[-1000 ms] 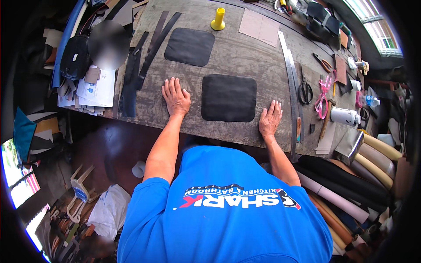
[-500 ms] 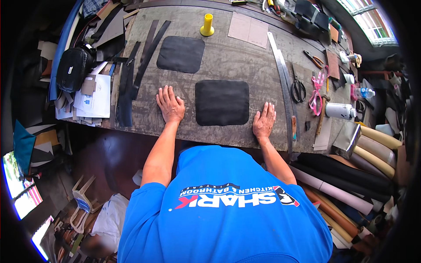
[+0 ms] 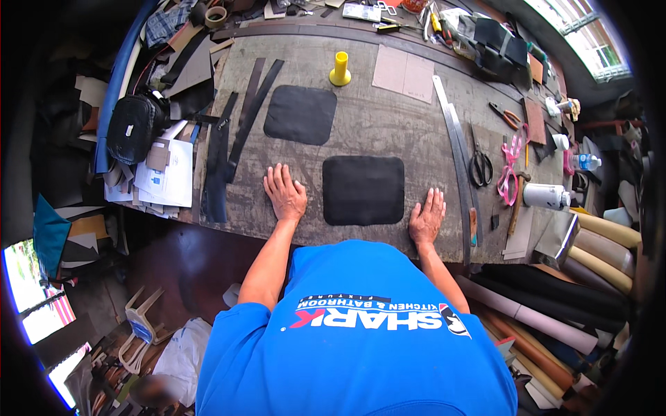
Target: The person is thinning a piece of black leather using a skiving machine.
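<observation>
While a person in a blue shirt (image 3: 361, 340) leans over a worn workbench (image 3: 388, 132), both hands rest palm down on its top, apart from each other, fingers extended, gripping nothing. A black panel (image 3: 363, 191) with rounded corners lies flat between them, close to the bench's near edge, which the shirt partly hides. The left hand (image 3: 285, 194) is near the panel's left edge, with a narrow strip of tabletop showing between thumb and panel. The right hand (image 3: 427, 218) sits just beside the right edge, without overlapping it. Beyond the left hand lies a second, similar black panel (image 3: 300, 114); a broad band of worn surface separates the two panels.

Farther off stand a yellow flared holder (image 3: 340, 70) and, flat beside it, a pale sheet (image 3: 404, 73). Black strips (image 3: 253, 114) bound the working space on the left. On the right, a long ruler (image 3: 450, 132) runs away from the person, leaving a slim gap beside the right hand; past it are black-handled scissors (image 3: 481, 168) and a white bottle (image 3: 546, 195).
</observation>
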Action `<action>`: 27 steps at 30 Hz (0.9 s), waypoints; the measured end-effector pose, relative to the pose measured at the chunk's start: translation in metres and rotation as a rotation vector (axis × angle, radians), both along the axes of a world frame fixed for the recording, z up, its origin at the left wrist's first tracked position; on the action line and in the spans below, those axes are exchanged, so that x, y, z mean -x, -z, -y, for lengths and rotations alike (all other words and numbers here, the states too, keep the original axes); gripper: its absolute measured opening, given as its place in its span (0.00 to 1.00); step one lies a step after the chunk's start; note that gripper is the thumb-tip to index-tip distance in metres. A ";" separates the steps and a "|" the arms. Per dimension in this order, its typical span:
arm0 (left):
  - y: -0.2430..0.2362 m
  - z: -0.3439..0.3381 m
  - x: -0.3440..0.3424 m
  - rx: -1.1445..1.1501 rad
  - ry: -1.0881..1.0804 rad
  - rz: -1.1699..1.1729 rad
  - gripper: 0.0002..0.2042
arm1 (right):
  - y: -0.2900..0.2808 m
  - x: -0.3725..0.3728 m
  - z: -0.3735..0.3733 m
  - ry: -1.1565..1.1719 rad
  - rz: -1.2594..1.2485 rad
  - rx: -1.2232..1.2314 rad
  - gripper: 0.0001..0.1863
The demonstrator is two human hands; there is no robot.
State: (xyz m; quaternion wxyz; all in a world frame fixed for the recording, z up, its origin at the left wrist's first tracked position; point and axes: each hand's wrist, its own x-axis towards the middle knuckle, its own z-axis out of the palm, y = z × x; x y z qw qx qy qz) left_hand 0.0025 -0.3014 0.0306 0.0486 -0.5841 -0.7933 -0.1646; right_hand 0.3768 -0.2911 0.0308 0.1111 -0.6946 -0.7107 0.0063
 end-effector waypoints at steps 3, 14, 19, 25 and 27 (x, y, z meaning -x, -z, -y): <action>0.000 -0.004 0.002 -0.020 0.002 0.004 0.25 | -0.001 0.001 0.004 0.003 0.024 0.002 0.32; -0.019 -0.154 0.060 0.052 -0.535 0.305 0.30 | -0.003 0.000 0.001 -0.001 0.020 0.003 0.32; -0.019 -0.174 0.089 0.376 -0.620 0.518 0.34 | -0.008 0.002 0.002 0.002 0.006 -0.003 0.32; -0.019 -0.164 0.083 0.073 -0.319 0.488 0.21 | -0.007 0.003 -0.002 -0.014 0.005 -0.021 0.31; -0.044 -0.155 0.064 -0.086 -0.176 0.516 0.18 | -0.006 0.001 0.000 -0.018 0.008 -0.021 0.31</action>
